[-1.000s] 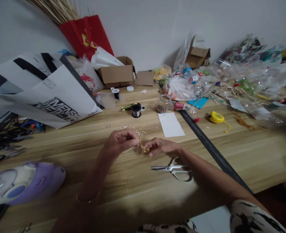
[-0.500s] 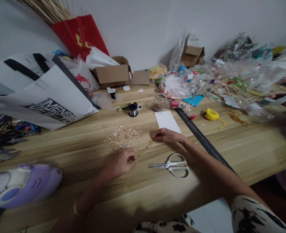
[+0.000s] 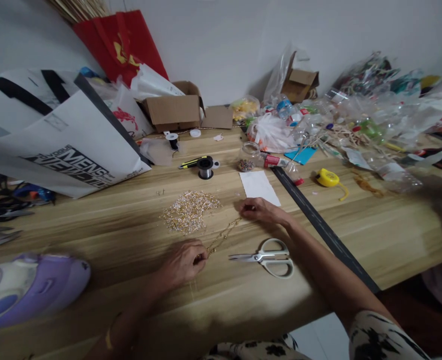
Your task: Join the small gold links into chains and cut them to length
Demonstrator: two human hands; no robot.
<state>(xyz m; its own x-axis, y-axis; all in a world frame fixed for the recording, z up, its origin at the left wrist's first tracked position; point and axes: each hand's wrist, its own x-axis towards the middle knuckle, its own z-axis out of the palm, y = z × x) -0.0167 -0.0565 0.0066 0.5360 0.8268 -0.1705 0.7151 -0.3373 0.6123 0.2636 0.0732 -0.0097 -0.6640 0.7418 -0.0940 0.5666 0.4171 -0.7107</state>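
Note:
A thin gold beaded strand runs slantwise between my two hands, just over the wooden table. My left hand pinches its lower left end, the fingers curled closed. At the upper right end, my right hand is closed on the strand beside a sheet of white paper. Behind my left hand lies a heap of small gold and clear beads. White-handled scissors rest to the right of the strand. Fine pale threads hang below my left hand.
A spool of wire, a cutter knife and a jar of beads stand behind the heap. A yellow tape measure lies right of a black strip. A purple appliance sits at left; plastic bottles crowd the back right.
My left hand has moved down and slightly left, away from the bead heap. More of the strand now shows, stretched longer between the hands. My right hand has barely shifted.

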